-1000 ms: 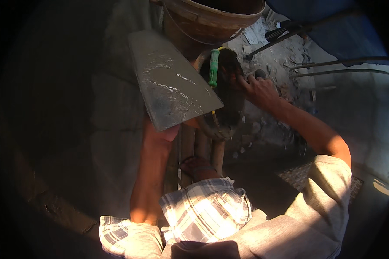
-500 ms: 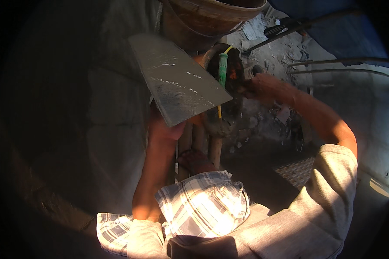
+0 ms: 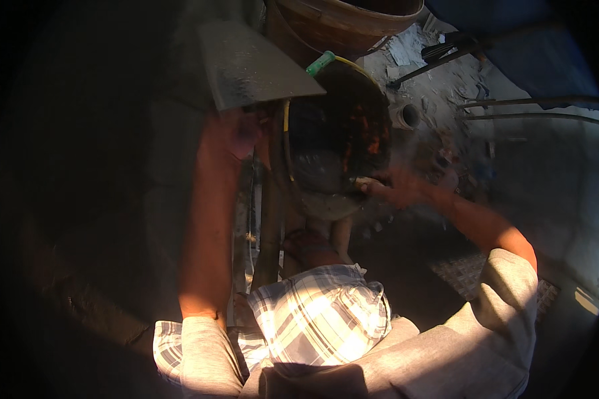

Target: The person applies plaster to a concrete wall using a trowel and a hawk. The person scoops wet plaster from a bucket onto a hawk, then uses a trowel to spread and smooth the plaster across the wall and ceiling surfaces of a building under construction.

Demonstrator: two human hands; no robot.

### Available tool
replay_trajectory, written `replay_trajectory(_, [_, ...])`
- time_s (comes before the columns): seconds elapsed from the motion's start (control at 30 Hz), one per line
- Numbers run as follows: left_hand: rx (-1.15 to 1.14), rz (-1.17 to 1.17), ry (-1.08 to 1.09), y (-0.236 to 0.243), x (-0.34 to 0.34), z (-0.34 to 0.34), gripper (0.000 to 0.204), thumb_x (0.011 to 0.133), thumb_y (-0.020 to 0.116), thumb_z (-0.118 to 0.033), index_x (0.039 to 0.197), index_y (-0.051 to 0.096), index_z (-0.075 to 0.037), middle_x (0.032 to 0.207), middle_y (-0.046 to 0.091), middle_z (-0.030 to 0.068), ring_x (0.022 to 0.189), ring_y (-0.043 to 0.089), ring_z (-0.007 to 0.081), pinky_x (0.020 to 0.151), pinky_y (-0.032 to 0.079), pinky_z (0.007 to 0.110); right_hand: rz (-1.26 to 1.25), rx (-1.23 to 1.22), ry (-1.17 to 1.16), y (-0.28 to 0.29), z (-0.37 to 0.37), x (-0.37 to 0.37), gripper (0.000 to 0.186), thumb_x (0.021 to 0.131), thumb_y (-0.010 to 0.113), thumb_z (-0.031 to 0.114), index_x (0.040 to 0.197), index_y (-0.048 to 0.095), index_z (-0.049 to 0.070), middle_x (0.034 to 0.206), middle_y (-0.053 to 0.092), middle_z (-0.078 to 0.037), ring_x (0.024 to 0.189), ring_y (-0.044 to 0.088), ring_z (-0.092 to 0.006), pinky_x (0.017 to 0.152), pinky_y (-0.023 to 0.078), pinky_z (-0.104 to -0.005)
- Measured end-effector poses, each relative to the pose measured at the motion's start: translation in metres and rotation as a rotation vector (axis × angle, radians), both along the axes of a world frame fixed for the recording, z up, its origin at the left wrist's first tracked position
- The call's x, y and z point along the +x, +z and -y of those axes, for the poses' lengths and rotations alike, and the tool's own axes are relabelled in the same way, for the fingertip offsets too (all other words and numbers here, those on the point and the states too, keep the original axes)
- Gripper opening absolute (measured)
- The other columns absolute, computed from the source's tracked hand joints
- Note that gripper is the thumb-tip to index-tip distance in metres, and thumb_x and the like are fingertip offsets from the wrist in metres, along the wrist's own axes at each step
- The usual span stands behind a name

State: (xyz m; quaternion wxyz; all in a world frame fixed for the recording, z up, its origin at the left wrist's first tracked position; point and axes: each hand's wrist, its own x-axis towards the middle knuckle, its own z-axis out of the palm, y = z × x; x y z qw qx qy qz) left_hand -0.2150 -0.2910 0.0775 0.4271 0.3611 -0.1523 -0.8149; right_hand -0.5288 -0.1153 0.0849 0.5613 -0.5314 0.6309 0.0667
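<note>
My left hand (image 3: 243,136) is raised at the plaster-grey wall side, closed at the lower edge of a flat grey plate (image 3: 256,66). The plate tapers and has a wet sheen; its grip is hidden behind it. Below and right of the plate is a dark bucket (image 3: 313,159), its mouth tilted up toward me. Its wire handle carries a green grip (image 3: 321,63). My right hand (image 3: 393,189) is closed on the bucket's right lower rim, somewhat blurred. Orange-red patches show inside the bucket.
A larger brown bucket (image 3: 339,30) stands beyond the dark one. Wooden poles (image 3: 341,236) run beneath, with a foot (image 3: 309,247) on them. Rubble (image 3: 439,126) and a short pipe piece (image 3: 408,116) lie to the right, near metal bars (image 3: 532,103) and blue sheeting (image 3: 539,60).
My left hand and the plate have moved up and left. The dark bucket has tipped so its mouth faces me more, its handle swinging leftward. My right hand has moved down along it.
</note>
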Motion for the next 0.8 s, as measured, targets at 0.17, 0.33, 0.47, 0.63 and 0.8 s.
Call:
replay_trajectory(0.17, [0.118, 0.068, -0.062, 0.015, 0.010, 0.042, 0.042, 0.107, 0.043, -0.039, 0.136, 0.056, -0.010, 0.124, 0.067, 0.0136, 0.109, 0.068, 0.0308, 0.088, 0.054, 0.047, 0.117, 0.143, -0.267, 0.013, -0.005, 0.030, 0.058, 0.097, 0.056, 0.057, 0.110, 0.068, 0.002, 0.070, 0.057, -0.004, 0.054, 0.056, -0.0108, 0.048, 0.045, -0.0295])
replay_trajectory(0.33, [0.130, -0.011, 0.001, -0.012, 0.038, 0.066, 0.045, 0.107, 0.042, -0.041, 0.138, 0.054, -0.010, 0.131, 0.063, 0.0184, 0.112, 0.066, 0.0327, 0.083, 0.056, 0.043, 0.210, 0.172, -0.354, 0.038, 0.004, 0.048, 0.055, 0.098, 0.056, 0.057, 0.096, 0.064, 0.002, 0.068, 0.054, -0.002, 0.051, 0.053, -0.0099, 0.045, 0.042, -0.0271])
replay_trajectory(0.47, [0.061, -0.218, -0.039, -0.053, 0.080, 0.080, 0.046, 0.106, 0.042, -0.042, 0.137, 0.053, -0.009, 0.136, 0.057, 0.0213, 0.119, 0.061, 0.0374, 0.083, 0.056, 0.043, 0.239, 0.148, -0.393, 0.052, 0.007, 0.051, 0.054, 0.099, 0.055, 0.058, 0.093, 0.063, 0.004, 0.068, 0.055, -0.002, 0.050, 0.051, -0.0092, 0.044, 0.040, -0.0268])
replay_trajectory(0.63, [0.147, 0.050, 0.256, -0.056, 0.079, 0.061, 0.046, 0.105, 0.045, -0.043, 0.134, 0.052, -0.009, 0.130, 0.057, 0.0204, 0.113, 0.060, 0.0389, 0.085, 0.056, 0.050, 0.186, 0.159, -0.446, 0.050, 0.002, 0.049, 0.054, 0.100, 0.051, 0.059, 0.102, 0.063, 0.007, 0.071, 0.058, -0.003, 0.050, 0.053, -0.0101, 0.044, 0.042, -0.0271])
replay_trajectory(0.8, [0.019, 0.105, 0.475, -0.064, 0.128, 0.038, 0.045, 0.102, 0.050, -0.041, 0.130, 0.056, -0.006, 0.123, 0.062, 0.0150, 0.114, 0.062, 0.0313, 0.096, 0.053, 0.049, 0.135, 0.122, -0.459, 0.055, 0.001, 0.065, 0.054, 0.100, 0.049, 0.060, 0.107, 0.062, 0.008, 0.071, 0.059, -0.004, 0.049, 0.053, -0.0110, 0.043, 0.043, -0.0271])
